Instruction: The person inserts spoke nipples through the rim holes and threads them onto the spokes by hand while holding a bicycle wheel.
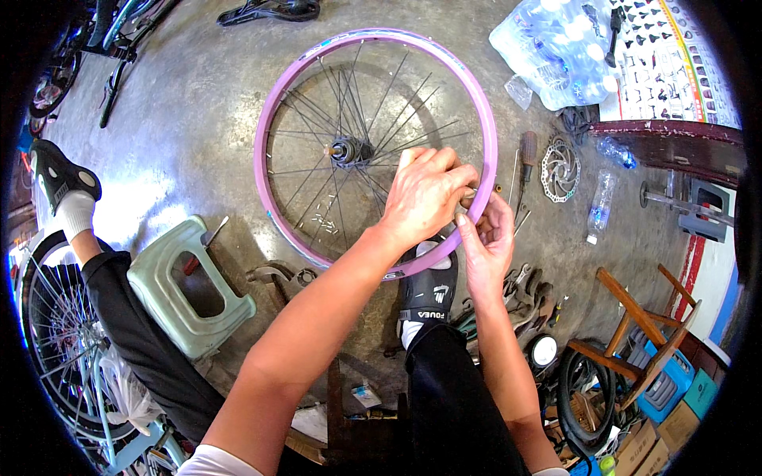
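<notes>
A pinkish-purple bicycle wheel rim is in front of me, a dark hub within it and thin black spokes fanning out. Several spokes stop short of the rim. My left hand reaches over the spokes, its fingers closed at the rim's inner right side; what they pinch is hidden. Around the rim's lower right part my right hand is closed, thumb on the inner side and fingers outside. Small silvery pieces, which look like spoke nipples, are scattered inside the rim's circle.
Right of the rim are a screwdriver, a brake disc and wrapped water bottles. A green plastic stool stands left. Metal tools, a tyre and a wooden stool are lower right. Another wheel stands far left.
</notes>
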`<state>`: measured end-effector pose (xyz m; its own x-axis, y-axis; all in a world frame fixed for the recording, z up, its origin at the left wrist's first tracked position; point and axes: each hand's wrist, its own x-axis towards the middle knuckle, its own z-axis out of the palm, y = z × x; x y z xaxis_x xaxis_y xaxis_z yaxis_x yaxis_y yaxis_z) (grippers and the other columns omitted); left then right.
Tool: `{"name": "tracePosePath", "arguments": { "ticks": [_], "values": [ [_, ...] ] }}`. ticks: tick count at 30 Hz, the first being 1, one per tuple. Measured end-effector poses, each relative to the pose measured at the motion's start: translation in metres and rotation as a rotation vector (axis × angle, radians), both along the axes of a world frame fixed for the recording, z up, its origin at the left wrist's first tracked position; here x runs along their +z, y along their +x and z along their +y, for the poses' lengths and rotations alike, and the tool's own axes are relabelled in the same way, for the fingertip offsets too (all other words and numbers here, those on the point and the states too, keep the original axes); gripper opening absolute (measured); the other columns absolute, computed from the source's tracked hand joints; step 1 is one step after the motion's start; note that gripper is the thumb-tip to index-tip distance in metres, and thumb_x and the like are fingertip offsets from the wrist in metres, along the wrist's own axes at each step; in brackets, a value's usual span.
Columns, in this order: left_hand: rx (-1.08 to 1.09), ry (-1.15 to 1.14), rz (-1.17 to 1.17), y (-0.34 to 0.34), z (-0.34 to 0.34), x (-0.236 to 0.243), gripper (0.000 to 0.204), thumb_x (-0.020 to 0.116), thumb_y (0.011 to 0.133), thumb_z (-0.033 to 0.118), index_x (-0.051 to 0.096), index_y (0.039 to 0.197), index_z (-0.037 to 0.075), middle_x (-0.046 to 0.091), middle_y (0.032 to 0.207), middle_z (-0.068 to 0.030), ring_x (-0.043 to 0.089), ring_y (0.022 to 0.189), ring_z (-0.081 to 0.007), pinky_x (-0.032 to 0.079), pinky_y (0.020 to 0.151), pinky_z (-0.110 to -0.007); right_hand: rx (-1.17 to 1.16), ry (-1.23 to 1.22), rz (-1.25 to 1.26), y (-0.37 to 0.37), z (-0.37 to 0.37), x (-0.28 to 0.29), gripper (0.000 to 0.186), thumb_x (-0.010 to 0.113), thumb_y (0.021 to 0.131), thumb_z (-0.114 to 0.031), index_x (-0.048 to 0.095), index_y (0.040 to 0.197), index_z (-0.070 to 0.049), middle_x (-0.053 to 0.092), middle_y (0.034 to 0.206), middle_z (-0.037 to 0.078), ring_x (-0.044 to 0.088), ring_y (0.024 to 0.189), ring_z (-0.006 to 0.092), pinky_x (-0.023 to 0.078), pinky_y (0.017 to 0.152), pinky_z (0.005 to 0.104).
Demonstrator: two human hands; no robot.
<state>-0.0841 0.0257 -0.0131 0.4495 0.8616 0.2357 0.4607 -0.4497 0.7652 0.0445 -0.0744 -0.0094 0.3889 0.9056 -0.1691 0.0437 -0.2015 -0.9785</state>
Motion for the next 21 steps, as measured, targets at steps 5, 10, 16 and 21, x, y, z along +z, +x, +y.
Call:
{"name": "tracePosePath", "arguments": {
  "ticks": [5,10,16,21],
  "values": [
    [-0.009,0.023,0.011,-0.0007,-0.0006,-0.0035,0.012,0.074,0.083,0.018,0.075,0.095,0.016,0.062,0.091,-0.0036,0.061,0.095,-0.0275,0.039,0.094,-0.043,-0.006,-0.002,0.004,-0.0014,0.0009,0.0003,0.055,0.077,0.09,-0.004,0.051,0.138,-0.002,0.067,0.117,0.006,0.06,0.092,0.0085,0.048,0.078,0.0239],
    [0.002,0.051,0.026,0.0008,-0.0024,-0.0048,0.013,0.073,0.083,0.02,0.075,0.095,0.017,0.062,0.092,-0.0038,0.06,0.096,-0.0278,0.038,0.095,-0.043,0.0,-0.019,0.011,0.0001,-0.001,-0.0011,0.055,0.077,0.09,-0.004,0.051,0.138,-0.002,0.067,0.118,0.006,0.061,0.095,0.0088,0.049,0.079,0.0238],
    [-0.021,0.008,0.036,0.0005,-0.0009,-0.0024,0.013,0.072,0.084,0.022,0.074,0.095,0.016,0.062,0.094,-0.005,0.06,0.099,-0.0288,0.038,0.096,-0.044,0.006,0.0,0.006,-0.0001,0.0012,0.0004,0.055,0.077,0.09,-0.004,0.05,0.138,-0.002,0.067,0.12,0.007,0.061,0.096,0.0095,0.049,0.079,0.0245],
    [-0.013,0.042,0.056,0.0014,-0.0021,-0.0036,0.012,0.072,0.085,0.021,0.073,0.096,0.015,0.062,0.094,-0.005,0.061,0.099,-0.0291,0.038,0.097,-0.044,0.011,-0.003,0.012,0.0017,-0.0009,-0.0022,0.056,0.076,0.09,-0.003,0.049,0.139,-0.002,0.067,0.12,0.008,0.062,0.098,0.0106,0.05,0.081,0.0249]
  ]
}}
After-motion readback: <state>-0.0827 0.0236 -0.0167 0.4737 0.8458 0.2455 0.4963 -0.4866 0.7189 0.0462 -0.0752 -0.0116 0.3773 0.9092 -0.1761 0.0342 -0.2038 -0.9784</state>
